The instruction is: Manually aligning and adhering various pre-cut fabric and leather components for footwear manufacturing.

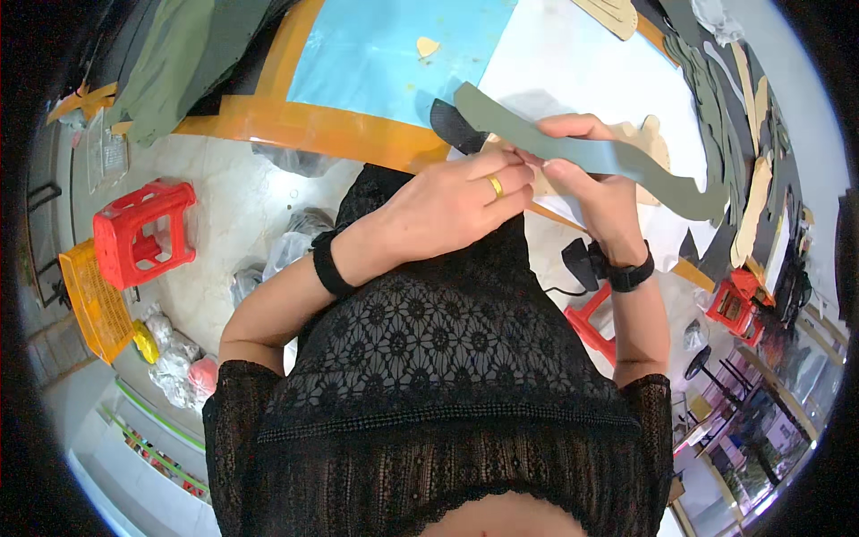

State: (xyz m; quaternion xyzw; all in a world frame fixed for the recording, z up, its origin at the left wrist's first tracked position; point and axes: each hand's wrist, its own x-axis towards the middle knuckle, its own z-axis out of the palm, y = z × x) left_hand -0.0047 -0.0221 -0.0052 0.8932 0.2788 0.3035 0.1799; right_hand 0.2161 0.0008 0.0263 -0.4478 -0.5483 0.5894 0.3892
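A long, curved grey-green strip (617, 158), like a cut piece of leather or sheet material, is held over the table's near edge. My right hand (607, 201) grips it, thumb on the near side and fingers over the far side. Beside the thumb, my left hand (456, 201), with a ring on one finger, has its fingertips pinched together close under the strip's lower edge. What sits between those fingertips is hidden. A black mesh piece (456, 127) pokes out beyond the strip's left end. Beige cut pieces (649, 139) lie behind my right hand.
The table is covered with a blue sheet (385, 54) and a white sheet (573, 63), edged in brown tape (304, 125). Green pieces lie piled at left (174, 72) and right (716, 134). A red stool (143, 234) and yellow crate (94, 300) stand at left.
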